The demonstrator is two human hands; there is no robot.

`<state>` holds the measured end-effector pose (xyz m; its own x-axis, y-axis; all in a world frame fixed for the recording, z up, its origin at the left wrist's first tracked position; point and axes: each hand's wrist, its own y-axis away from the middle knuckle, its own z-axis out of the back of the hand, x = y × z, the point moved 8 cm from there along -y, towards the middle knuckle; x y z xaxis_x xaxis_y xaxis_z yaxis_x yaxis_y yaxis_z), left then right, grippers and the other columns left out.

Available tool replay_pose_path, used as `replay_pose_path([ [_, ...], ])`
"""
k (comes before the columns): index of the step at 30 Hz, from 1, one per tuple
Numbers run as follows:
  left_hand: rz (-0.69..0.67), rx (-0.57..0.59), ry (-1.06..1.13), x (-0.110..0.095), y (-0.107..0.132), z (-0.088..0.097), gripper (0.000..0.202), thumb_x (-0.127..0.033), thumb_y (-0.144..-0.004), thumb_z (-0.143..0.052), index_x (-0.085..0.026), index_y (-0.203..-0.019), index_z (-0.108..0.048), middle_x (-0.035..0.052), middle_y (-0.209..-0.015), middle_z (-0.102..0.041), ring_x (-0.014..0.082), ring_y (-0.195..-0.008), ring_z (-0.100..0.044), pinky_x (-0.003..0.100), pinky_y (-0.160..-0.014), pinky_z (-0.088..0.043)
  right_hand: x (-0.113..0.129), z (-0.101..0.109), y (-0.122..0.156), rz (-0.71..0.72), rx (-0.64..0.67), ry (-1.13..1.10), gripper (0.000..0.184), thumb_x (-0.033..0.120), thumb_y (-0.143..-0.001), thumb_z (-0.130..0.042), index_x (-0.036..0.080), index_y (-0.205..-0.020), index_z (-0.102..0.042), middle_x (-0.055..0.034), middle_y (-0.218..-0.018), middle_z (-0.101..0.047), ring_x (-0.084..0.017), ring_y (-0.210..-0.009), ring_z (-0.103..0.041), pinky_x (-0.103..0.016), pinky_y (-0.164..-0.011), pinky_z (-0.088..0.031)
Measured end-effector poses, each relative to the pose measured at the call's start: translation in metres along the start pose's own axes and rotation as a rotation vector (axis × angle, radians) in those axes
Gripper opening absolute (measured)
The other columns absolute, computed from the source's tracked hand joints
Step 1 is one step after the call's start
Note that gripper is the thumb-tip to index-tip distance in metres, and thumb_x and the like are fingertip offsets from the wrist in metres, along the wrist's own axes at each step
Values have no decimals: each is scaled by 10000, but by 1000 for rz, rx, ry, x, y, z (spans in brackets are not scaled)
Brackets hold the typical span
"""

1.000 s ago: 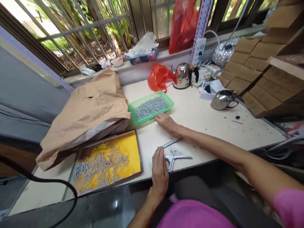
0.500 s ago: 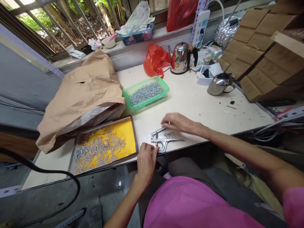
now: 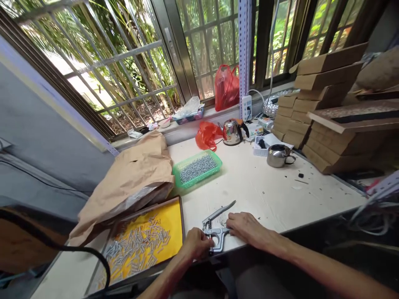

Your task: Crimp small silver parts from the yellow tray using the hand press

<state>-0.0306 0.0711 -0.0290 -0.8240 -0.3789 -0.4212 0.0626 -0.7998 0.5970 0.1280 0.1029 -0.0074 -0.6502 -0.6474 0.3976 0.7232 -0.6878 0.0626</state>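
Note:
A pair of grey metal pliers (image 3: 219, 240) with a coil spring lies at the table's front edge, its handles spread apart. My left hand (image 3: 195, 245) is closed in a pinch at the curved jaw; whatever small piece its fingertips have there is mostly hidden. On the other side, my right hand (image 3: 246, 227) curls its fingers over the lower handle, covering the handle's end. The upper handle (image 3: 220, 212) sticks up free of both hands. Just left of my left hand sits a brown-rimmed tray (image 3: 181, 220) with a yellow lining, holding many small metal pins (image 3: 140, 241).
Behind the tray lies a large brown paper bag (image 3: 134, 170). A green basket (image 3: 199, 182) full of small metal parts stands mid-table. Farther back are a red plastic bag (image 3: 207, 135), a kettle (image 3: 231, 133) and a steel pot (image 3: 277, 157). Cardboard boxes (image 3: 330, 137) are stacked at right.
My right hand has moved from the upper handle down to the lower one, and the upper handle now shows fully. My left hand stays at the jaw. The view has tilted up.

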Motion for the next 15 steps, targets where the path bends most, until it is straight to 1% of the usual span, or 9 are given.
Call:
replay_pose_path([
  [2,-59,-134,-69,-8,3,11,358,-317,-741,-561,-176,-431,-446,-21,-415,-448,115,-452,-471,240,-508,-342,1,4,3,-5,-2,-14,112,215,-907,-504,193,-916,-614,-46,-976,-626,-175,-861,-601,-275,-732,-405],
  [3,-66,-150,-80,-10,4,11,345,-297,-730,-570,-176,-433,-445,-21,-421,-455,115,-456,-477,241,-511,-350,1,6,6,-4,-2,-22,108,216,-904,-508,195,-914,-614,-44,-975,-628,-172,-855,-602,-274,-728,-406],
  [4,-50,-109,-59,-9,4,8,338,-292,-725,-578,-176,-436,-448,-20,-427,-467,114,-447,-478,243,-508,-361,0,7,8,-1,-4,-26,102,214,-899,-513,199,-911,-613,-40,-974,-629,-170,-846,-603,-273,-719,-406],
  [7,53,136,82,4,1,-9,360,-320,-735,-585,-169,-432,-463,-17,-418,-489,105,-375,-457,247,-467,-386,-6,9,16,3,-20,-24,93,196,-889,-517,204,-893,-609,-29,-961,-632,-171,-827,-603,-278,-701,-402],
  [8,56,143,95,6,-1,-5,364,-317,-740,-585,-165,-431,-468,-18,-407,-484,103,-357,-449,245,-455,-386,-9,9,18,4,-26,-31,100,197,-895,-510,205,-888,-609,-28,-954,-632,-170,-828,-603,-277,-700,-401],
  [9,41,101,81,7,-3,5,357,-303,-746,-581,-161,-437,-474,-21,-396,-476,102,-347,-447,240,-445,-382,-11,9,20,3,-31,-40,116,201,-906,-495,204,-883,-608,-28,-948,-631,-167,-826,-602,-276,-699,-401],
  [11,-9,-42,21,2,-8,40,318,-274,-774,-556,-154,-484,-510,-21,-395,-481,111,-344,-465,229,-433,-365,-15,8,22,-5,-40,-55,153,208,-928,-463,202,-873,-605,-31,-940,-628,-160,-808,-600,-271,-683,-400],
  [13,-72,-220,-33,-14,-11,88,296,-271,-832,-498,-147,-572,-566,-6,-448,-535,124,-381,-513,225,-449,-361,-16,7,22,-13,-45,-52,162,200,-931,-454,200,-865,-601,-32,-937,-626,-156,-790,-598,-267,-666,-399],
  [15,-217,-522,-136,-45,-4,144,346,-286,-885,-449,-133,-622,-612,21,-522,-583,124,-481,-559,217,-516,-380,-17,5,21,-19,-52,-41,142,191,-921,-471,199,-863,-600,-33,-937,-626,-159,-798,-598,-268,-675,-404],
])
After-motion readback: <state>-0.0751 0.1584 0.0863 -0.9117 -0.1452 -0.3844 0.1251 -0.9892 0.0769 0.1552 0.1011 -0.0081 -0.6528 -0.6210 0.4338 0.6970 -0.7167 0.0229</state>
